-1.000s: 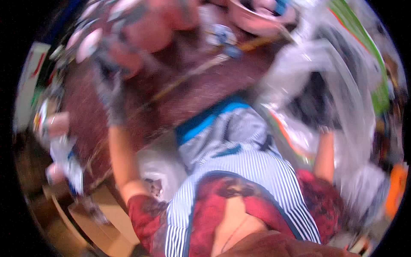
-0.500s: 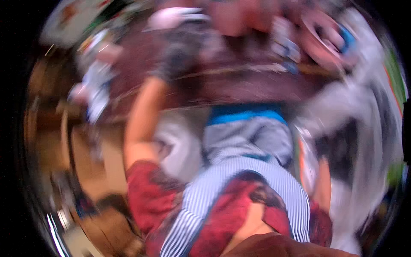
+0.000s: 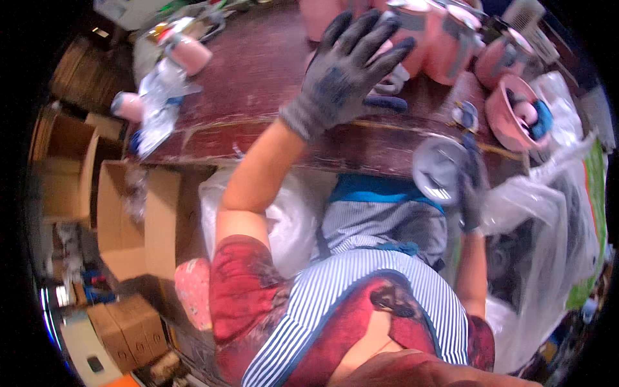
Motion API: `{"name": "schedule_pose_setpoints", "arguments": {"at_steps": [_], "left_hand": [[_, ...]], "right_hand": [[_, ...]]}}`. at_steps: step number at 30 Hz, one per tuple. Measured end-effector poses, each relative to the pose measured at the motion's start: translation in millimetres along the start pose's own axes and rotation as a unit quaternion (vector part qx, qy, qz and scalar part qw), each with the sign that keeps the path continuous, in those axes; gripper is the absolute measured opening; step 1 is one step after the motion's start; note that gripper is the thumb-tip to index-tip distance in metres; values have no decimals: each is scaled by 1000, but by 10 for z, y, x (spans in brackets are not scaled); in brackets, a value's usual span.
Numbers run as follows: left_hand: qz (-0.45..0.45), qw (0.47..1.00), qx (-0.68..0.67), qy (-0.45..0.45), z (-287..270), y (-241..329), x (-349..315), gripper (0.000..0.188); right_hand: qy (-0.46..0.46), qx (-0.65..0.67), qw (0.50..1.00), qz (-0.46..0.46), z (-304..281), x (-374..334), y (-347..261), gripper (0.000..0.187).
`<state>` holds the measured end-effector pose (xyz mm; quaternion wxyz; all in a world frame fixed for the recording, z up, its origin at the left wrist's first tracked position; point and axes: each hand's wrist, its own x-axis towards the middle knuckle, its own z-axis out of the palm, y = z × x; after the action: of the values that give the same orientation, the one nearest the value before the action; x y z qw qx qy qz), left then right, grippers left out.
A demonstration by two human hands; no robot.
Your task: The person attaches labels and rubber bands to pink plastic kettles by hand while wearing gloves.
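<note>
Gloves cover both hands. Left hand (image 3: 345, 68) is spread open, fingers splayed, over the dark red workbench (image 3: 258, 84), reaching toward the pink cups (image 3: 445, 45) at the bench's far edge and holding nothing. Right hand (image 3: 469, 193) is closed on a round grey lid (image 3: 438, 169) at the bench's near edge (thin and light, I judge). Those cups look rigid, light plastic, best taken round the body.

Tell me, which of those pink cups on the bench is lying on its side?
The pink cup at the far left of the dark red bench, beside the crumpled clear plastic wrap. The others near the gloved left hand stand upright.
</note>
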<state>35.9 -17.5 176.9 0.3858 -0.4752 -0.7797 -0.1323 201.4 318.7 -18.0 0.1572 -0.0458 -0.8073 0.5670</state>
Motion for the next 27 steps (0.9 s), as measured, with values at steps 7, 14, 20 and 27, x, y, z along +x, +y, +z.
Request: {"name": "schedule_pose_setpoints", "arguments": {"at_steps": [7,14,20,27], "left_hand": [[89,886,87,-447,788,-268,69,67],[49,918,148,-364,478,-618,-375,55],[160,750,426,-480,977,-496,-1142,55],[-136,829,308,-446,1316,-680,-1491,50]], "right_hand": [[-76,-460,849,-250,555,250,-227,51],[-159,-472,846,-192,685,87,-404,73],[-120,-460,858,-195,702,67,-332,66],[-104,-466,854,-206,705,65,-310,66]]}}
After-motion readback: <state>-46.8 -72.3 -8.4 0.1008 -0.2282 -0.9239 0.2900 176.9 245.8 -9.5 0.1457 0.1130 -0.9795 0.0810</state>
